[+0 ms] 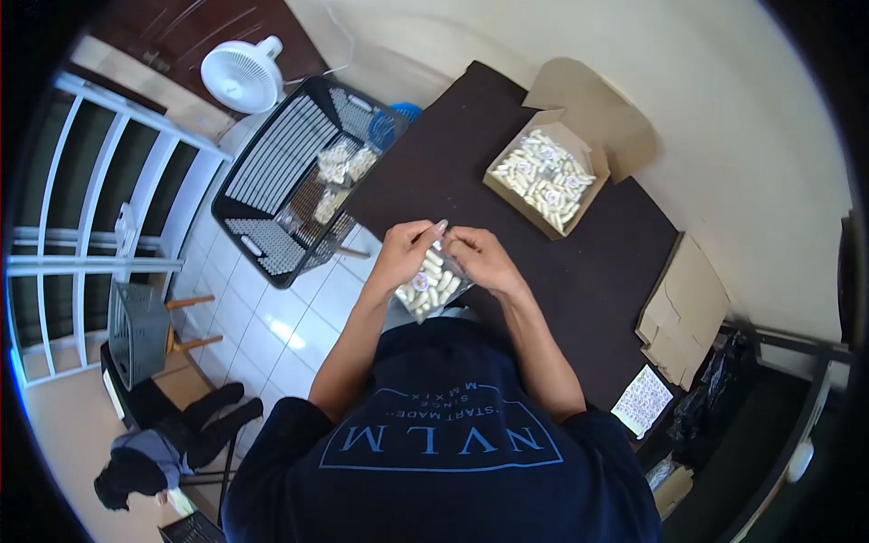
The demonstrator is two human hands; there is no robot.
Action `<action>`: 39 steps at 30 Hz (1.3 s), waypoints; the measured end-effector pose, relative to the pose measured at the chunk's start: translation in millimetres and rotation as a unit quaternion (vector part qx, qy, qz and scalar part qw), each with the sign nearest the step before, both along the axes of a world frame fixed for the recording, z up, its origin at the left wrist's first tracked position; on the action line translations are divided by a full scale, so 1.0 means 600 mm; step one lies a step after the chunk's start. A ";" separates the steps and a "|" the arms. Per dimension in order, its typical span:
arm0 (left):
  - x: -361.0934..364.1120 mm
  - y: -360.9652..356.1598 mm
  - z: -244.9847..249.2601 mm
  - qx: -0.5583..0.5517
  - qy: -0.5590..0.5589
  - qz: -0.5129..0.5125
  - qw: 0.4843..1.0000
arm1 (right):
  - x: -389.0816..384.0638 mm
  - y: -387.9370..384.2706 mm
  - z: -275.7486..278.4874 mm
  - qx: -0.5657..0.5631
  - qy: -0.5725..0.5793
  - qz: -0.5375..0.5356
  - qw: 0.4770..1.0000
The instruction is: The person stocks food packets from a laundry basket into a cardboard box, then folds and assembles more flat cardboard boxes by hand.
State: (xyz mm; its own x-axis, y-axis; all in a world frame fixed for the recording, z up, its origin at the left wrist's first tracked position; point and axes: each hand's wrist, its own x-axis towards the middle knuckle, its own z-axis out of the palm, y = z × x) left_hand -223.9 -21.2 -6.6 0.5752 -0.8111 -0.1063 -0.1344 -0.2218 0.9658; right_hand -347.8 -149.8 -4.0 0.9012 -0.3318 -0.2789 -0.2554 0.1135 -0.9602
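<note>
Room: white-tiled floor and pale wall around one dark brown rectangular table [543, 262].
Basket: one black slatted plastic laundry basket [272, 172] off the table's left edge, holding several filled clear packets, too bunched to count.
Box: one open brown cardboard box [501, 184] on the table's far part, full of small white sticks.
Fan: one white round fan [243, 77] beyond the table's far left corner.
Bag: one clear plastic bag of white sticks [430, 281] above the table's near edge; long axis runs away from the person, mouth pointing far.
Left hand [400, 255]: fingertips pinching the bag's mouth.
Right hand [484, 258]: pinching the same edge, just beside the left.
</note>
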 end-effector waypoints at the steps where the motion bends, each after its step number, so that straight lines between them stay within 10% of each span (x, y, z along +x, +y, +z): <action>1: -0.003 0.001 -0.012 -0.008 0.003 0.015 1.000 | -0.004 0.000 -0.005 0.017 0.003 -0.002 1.000; 11: 0.021 0.000 -0.046 0.029 0.057 0.110 0.992 | -0.045 -0.024 -0.014 0.061 0.003 0.018 0.998; 13: 0.037 0.002 -0.073 -0.027 -0.010 0.260 0.965 | -0.067 -0.033 -0.002 0.069 0.000 0.015 0.997; 15: 0.118 0.034 -0.075 -0.105 0.149 0.335 0.924 | -0.108 -0.061 0.006 0.099 -0.034 -0.083 0.991; 21: 0.040 -0.084 0.026 -0.094 0.263 0.195 0.940 | -0.085 -0.057 -0.024 0.088 -0.063 -0.083 0.991; 25: -0.025 -0.131 0.003 -0.226 0.447 0.206 0.841 | -0.064 -0.040 -0.017 0.216 -0.111 -0.191 0.951; 29: -0.041 -0.112 -0.042 -0.168 0.414 0.163 0.880 | -0.085 -0.078 -0.036 0.269 -0.122 -0.393 0.871; 34: -0.052 -0.065 -0.074 0.042 0.320 -0.073 0.944 | -0.125 -0.193 -0.063 0.102 -0.055 -0.381 0.917; 39: -0.049 -0.047 -0.076 0.113 0.293 -0.078 0.946 | -0.097 -0.366 -0.039 -0.057 0.009 -0.298 0.953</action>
State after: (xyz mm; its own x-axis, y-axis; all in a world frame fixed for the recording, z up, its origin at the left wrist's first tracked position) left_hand -253.3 -49.2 -52.0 0.2381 -0.7999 -0.5508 0.3620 -0.4532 0.8146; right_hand -406.0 -369.3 -27.3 0.5395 -0.8119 -0.2231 -0.1946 0.1376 -0.9712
